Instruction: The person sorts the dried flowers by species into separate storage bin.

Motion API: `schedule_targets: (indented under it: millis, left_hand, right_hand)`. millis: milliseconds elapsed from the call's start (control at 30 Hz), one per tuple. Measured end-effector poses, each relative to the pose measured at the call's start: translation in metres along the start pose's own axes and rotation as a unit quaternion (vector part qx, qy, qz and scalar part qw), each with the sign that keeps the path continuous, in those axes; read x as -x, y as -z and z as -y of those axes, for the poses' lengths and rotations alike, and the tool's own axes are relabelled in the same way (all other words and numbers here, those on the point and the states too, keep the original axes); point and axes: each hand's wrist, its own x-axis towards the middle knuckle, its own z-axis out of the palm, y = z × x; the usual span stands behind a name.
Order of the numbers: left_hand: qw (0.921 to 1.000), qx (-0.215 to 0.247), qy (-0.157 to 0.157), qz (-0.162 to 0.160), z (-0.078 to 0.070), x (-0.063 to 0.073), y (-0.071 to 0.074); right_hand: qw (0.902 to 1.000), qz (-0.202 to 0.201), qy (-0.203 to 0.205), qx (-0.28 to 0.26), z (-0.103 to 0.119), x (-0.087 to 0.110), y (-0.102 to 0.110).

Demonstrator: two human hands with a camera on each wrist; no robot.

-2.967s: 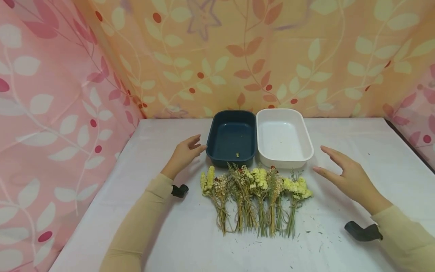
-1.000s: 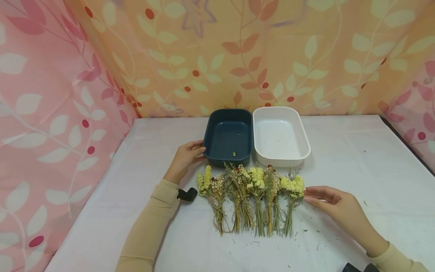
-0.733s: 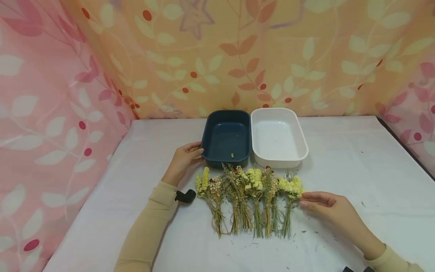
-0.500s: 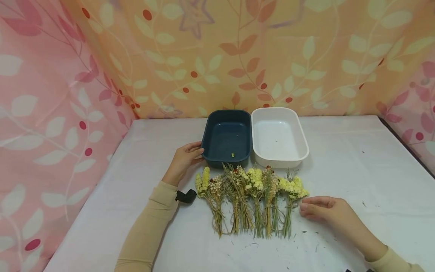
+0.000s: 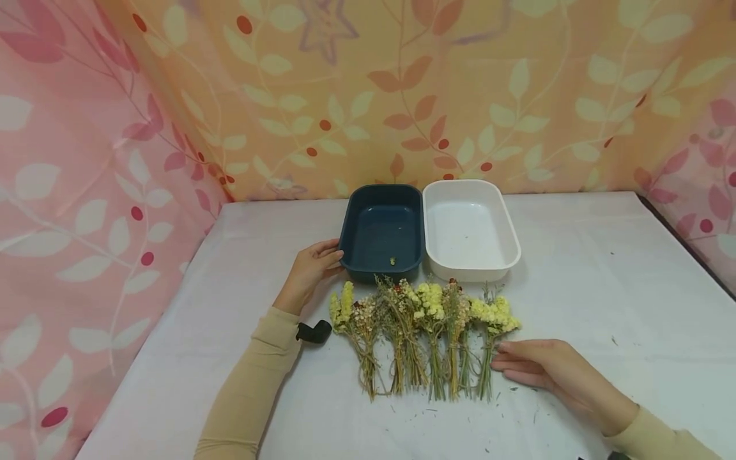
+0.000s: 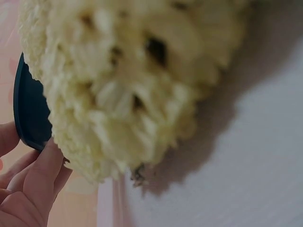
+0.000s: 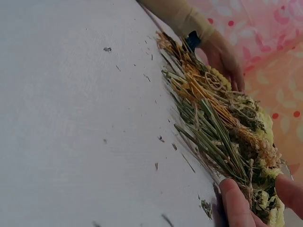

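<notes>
Several small bouquets of dried flowers, tied with twine, lie in a row across the white table in the head view. My right hand point(image 5: 546, 367) is at the stems of the rightmost bouquet point(image 5: 493, 319), which has pale yellow heads. In the right wrist view its fingertips point(image 7: 232, 189) and thumb stand apart on either side of that bouquet. My left hand point(image 5: 307, 271) touches the left side of a dark blue dish point(image 5: 347, 223) with thumb and fingers. A yellow flower head point(image 6: 118, 109) fills much of the left wrist view.
A white dish point(image 5: 506, 217) stands right of the blue one, side by side. A small flower bit point(image 5: 393, 260) lies in the blue dish. Loose plant scraps are scattered over the table point(image 5: 575, 255). Printed curtains point(image 5: 402, 96) enclose the back and sides.
My left hand has come onto the blue dish's side. My right hand has moved from beside the white dish to the rightmost bouquet, then down from its flower heads to its stems.
</notes>
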Motion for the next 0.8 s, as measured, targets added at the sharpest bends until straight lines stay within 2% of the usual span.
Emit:
schedule_targets:
  millis: [100, 200, 400, 567, 800]
  left_hand:
    - [1.0, -0.001, -0.001, 0.0, 0.001, 0.0, 0.001]
    - [1.0, -0.002, 0.0, 0.001, 0.002, 0.0, 0.002]
    - [1.0, 0.0, 0.001, -0.003, -0.002, 0.001, 0.003]
    - [1.0, 0.0, 0.001, 0.0, -0.002, 0.001, 0.001]
    - [1.0, 0.005, 0.001, 0.0, 0.0, 0.0, -0.001]
  right_hand:
    - [0.9979, 0.024, -0.015, -0.058, -0.002, -0.004, 0.0]
    - [0.9964, 0.023, -0.023, -0.078, -0.003, -0.008, -0.003]
    - [0.9975, -0.018, -0.012, -0.067, -0.001, -0.015, -0.014]
    - [0.994, -0.055, -0.005, -0.095, 0.001, -0.016, -0.019]
    - [0.9903, -0.068, 0.001, -0.121, 0.002, -0.016, -0.024]
